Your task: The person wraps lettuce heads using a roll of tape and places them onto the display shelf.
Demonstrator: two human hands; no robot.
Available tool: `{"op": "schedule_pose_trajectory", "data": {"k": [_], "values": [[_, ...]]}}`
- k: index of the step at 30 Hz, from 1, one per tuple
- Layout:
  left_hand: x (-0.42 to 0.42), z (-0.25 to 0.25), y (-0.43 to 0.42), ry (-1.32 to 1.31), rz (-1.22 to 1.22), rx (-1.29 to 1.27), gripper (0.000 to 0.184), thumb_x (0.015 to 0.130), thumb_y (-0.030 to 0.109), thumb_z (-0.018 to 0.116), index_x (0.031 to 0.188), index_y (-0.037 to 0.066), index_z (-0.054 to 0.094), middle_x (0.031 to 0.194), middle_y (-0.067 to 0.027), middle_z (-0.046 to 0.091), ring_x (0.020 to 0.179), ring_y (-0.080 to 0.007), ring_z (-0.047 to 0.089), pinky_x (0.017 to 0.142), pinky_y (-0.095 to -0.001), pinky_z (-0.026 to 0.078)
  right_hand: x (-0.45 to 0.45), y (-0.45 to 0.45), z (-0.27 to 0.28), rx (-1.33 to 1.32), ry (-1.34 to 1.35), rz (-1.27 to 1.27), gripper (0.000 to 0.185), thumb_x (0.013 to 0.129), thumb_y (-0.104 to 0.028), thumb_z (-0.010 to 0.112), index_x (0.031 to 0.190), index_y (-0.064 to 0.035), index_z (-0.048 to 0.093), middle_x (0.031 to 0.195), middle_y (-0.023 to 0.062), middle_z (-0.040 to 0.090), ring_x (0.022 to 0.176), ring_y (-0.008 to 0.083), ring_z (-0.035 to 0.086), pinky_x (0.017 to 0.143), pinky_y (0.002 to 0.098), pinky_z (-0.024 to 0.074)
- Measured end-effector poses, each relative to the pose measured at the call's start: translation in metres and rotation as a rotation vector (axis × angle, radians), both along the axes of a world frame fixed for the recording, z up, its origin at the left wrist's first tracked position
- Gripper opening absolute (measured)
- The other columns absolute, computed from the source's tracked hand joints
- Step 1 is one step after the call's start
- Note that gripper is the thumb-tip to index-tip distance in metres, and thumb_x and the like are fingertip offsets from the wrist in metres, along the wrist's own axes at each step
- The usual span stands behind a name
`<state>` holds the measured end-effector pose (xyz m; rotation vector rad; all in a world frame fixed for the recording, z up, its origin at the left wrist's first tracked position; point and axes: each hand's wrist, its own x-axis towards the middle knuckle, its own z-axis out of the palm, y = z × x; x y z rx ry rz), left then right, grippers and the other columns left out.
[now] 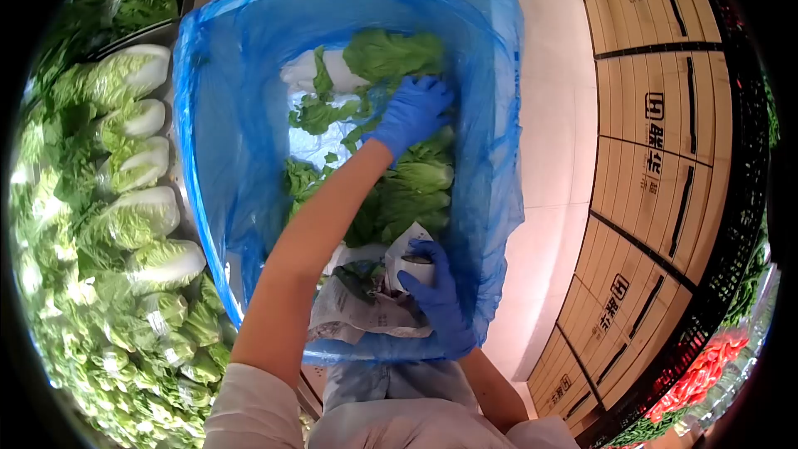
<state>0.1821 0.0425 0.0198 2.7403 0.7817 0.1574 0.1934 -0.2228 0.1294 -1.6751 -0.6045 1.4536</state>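
Both my hands wear blue gloves inside a large bin lined with blue plastic (237, 116). My left hand (411, 116) reaches deep into it, fingers curled down among green leaves; what they hold is hidden. A head of leafy lettuce (392, 54) lies just beyond those fingers, and more lettuce (416, 191) lies below the wrist. Loose leaf pieces (314, 115) are scattered to the left. Near the closest rim, my right hand (440, 295) is wrapped round a white round-ended bundle (416, 270), apparently in paper. Crumpled printed paper (345, 316) with dark leaves sits beside it.
Napa cabbages (145, 216) and other greens line a display on the left. Stacked brown crates (640, 158) with dark lettering stand to the right, past a strip of pale tiled floor (553, 125). Red peppers (698, 374) show at the lower right.
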Motion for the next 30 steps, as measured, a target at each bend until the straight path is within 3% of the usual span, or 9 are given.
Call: {"op": "schedule_pose_trajectory", "data": {"k": [3, 6, 14, 17, 25, 27, 28, 29, 30], "values": [[-0.011, 0.021, 0.005, 0.115, -0.003, -0.062, 0.044, 0.08, 0.034, 0.059, 0.116, 0.01, 0.051, 0.105, -0.0061, 0.053, 0.105, -0.0257, 0.047, 0.088, -0.0441, 0.037, 0.008, 0.01, 0.006, 0.054, 0.008, -0.022, 0.047, 0.075, -0.006, 0.066, 0.117, -0.0067, 0.046, 0.11, 0.008, 0.05, 0.102, 0.0192, 0.05, 0.089, 0.0296, 0.0405], [-0.041, 0.038, 0.006, -0.022, 0.082, -0.048, 0.049, 0.076, 0.035, 0.063, 0.117, 0.01, 0.051, 0.103, -0.0073, 0.053, 0.104, -0.0276, 0.046, 0.086, -0.0422, 0.039, 0.009, 0.014, 0.005, 0.078, 0.033, -0.062, 0.048, 0.074, -0.005, 0.066, 0.118, -0.0067, 0.046, 0.109, 0.0082, 0.05, 0.101, 0.0193, 0.051, 0.088, 0.03, 0.041], [-0.147, 0.058, 0.015, 0.141, 0.129, -0.169, 0.074, 0.062, 0.019, 0.076, 0.129, 0.018, 0.045, 0.113, -0.0147, 0.045, 0.103, -0.0336, 0.043, 0.09, -0.0399, 0.039, 0.005, 0.018, 0.0, 0.055, 0.041, -0.02, 0.05, 0.074, -0.007, 0.068, 0.119, -0.007, 0.045, 0.107, 0.0087, 0.051, 0.1, 0.0197, 0.051, 0.088, 0.0303, 0.0409], [-0.187, 0.042, 0.018, 0.168, 0.126, -0.196, 0.072, 0.063, 0.016, 0.074, 0.129, 0.018, 0.046, 0.112, -0.0138, 0.045, 0.104, -0.0329, 0.043, 0.09, -0.0398, 0.039, -0.001, 0.019, -0.005, 0.079, 0.019, 0.0, 0.05, 0.073, -0.007, 0.068, 0.118, -0.0067, 0.046, 0.107, 0.0087, 0.051, 0.1, 0.0199, 0.051, 0.088, 0.0306, 0.0408], [-0.211, 0.106, -0.043, 0.271, 0.343, 0.028, 0.054, 0.066, 0.021, 0.075, 0.113, 0.007, 0.054, 0.093, -0.0111, 0.047, 0.086, -0.0284, 0.047, 0.075, -0.0348, 0.042, -0.003, 0.02, -0.022, 0.197, -0.103, 0.045, 0.047, 0.071, -0.006, 0.07, 0.113, -0.0054, 0.049, 0.103, 0.008, 0.052, 0.098, 0.0195, 0.052, 0.087, 0.0311, 0.0417], [-0.217, 0.114, -0.057, -0.171, 0.584, -0.154, 0.039, 0.069, 0.019, 0.075, 0.1, 0.004, 0.056, 0.088, -0.0104, 0.046, 0.082, -0.0258, 0.047, 0.074, -0.0321, 0.041, -0.008, 0.026, -0.023, -0.033, -0.158, 0.033, 0.047, 0.07, -0.007, 0.071, 0.111, -0.0048, 0.05, 0.103, 0.0084, 0.052, 0.096, 0.021, 0.054, 0.084, 0.0322, 0.0439], [-0.218, 0.115, -0.065, -0.357, 0.744, -0.342, 0.03, 0.071, 0.014, 0.073, 0.095, 0.004, 0.056, 0.087, -0.0066, 0.047, 0.082, -0.0191, 0.048, 0.074, -0.0287, 0.041, -0.013, 0.034, -0.021, -0.052, -0.263, 0.051, 0.049, 0.068, -0.005, 0.07, 0.113, -0.0041, 0.048, 0.108, 0.0131, 0.049, 0.094, 0.0265, 0.055, 0.081, 0.0347, 0.0458], [-0.222, 0.118, -0.072, -0.353, 0.759, -0.338, 0.03, 0.071, 0.014, 0.073, 0.095, 0.004, 0.056, 0.087, -0.0066, 0.047, 0.082, -0.0191, 0.048, 0.074, -0.0287, 0.041, -0.015, 0.042, -0.025, -0.051, -0.257, 0.065, 0.049, 0.068, -0.005, 0.07, 0.113, -0.0041, 0.048, 0.108, 0.0131, 0.049, 0.094, 0.0265, 0.055, 0.081, 0.0347, 0.0458], [-0.225, 0.122, -0.078, -0.549, 0.952, -0.573, 0.028, 0.073, 0.013, 0.071, 0.095, 0.005, 0.056, 0.087, -0.0042, 0.048, 0.081, -0.0154, 0.048, 0.074, -0.0268, 0.041, -0.015, 0.051, -0.031, -0.013, -0.413, 0.098, 0.05, 0.068, -0.004, 0.069, 0.114, -0.0041, 0.048, 0.112, 0.0161, 0.046, 0.093, 0.0297, 0.055, 0.08, 0.0353, 0.0462]]}}
